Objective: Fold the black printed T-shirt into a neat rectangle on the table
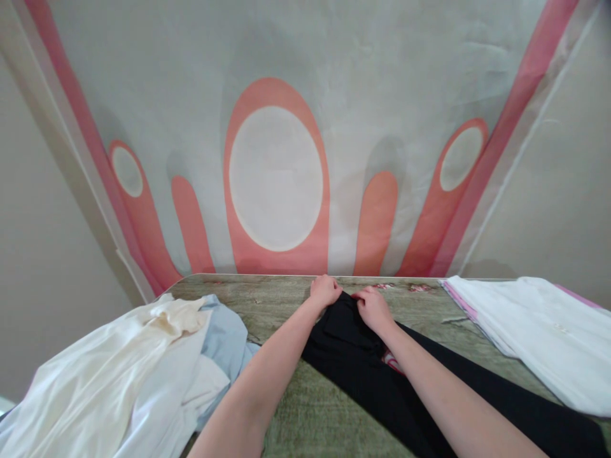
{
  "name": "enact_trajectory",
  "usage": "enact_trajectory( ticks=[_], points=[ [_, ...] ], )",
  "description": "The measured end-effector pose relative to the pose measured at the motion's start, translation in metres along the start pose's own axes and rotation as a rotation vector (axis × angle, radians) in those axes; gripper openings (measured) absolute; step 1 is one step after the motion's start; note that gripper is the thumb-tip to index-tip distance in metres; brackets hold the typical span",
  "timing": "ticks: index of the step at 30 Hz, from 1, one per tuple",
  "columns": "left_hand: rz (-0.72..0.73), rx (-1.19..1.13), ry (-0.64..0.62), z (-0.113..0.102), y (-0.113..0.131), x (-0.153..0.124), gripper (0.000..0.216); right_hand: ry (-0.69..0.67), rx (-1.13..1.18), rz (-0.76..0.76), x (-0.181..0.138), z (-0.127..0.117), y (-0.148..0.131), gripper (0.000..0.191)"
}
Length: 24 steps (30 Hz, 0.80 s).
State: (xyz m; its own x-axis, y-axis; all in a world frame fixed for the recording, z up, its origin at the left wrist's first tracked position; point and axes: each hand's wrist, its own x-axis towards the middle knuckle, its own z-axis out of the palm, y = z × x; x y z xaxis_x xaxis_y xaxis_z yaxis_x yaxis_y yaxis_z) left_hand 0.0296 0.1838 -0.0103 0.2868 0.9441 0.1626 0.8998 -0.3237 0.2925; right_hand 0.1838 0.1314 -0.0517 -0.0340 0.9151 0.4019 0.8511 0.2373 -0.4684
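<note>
Black trousers point(353, 362) lie spread on the tabletop, their waist end at the far edge and both legs running toward the lower right. My left hand point(326, 291) is closed on the waist's left corner. At the right side of the waist, my right hand point(373, 309) pinches the same cloth. My right forearm crosses over the trousers and covers part of them. A small red and white patch point(392, 361) shows between the legs.
Cream, white and pale blue clothes point(128, 369) are heaped at the left. Folded white cloth point(520, 324) with a pink edge lies at the right. The wood-patterned table point(315, 413) meets a wall hanging point(274, 178) with coral shapes.
</note>
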Motion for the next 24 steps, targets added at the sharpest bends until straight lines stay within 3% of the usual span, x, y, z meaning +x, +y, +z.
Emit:
enact_trajectory(
  ticks=[8, 13, 24],
  points=[
    [0.021, -0.016, 0.047, -0.006, 0.006, -0.006, 0.021, -0.003, 0.029, -0.001, 0.0, -0.003, -0.001, 0.034],
    [0.009, -0.042, 0.076, -0.012, 0.009, -0.018, 0.02, 0.012, 0.119, 0.074, 0.003, -0.006, 0.002, 0.032],
    [-0.057, -0.08, 0.026, -0.011, 0.01, -0.036, 0.018, 0.013, 0.207, 0.128, 0.008, -0.001, 0.012, 0.033]
  ],
)
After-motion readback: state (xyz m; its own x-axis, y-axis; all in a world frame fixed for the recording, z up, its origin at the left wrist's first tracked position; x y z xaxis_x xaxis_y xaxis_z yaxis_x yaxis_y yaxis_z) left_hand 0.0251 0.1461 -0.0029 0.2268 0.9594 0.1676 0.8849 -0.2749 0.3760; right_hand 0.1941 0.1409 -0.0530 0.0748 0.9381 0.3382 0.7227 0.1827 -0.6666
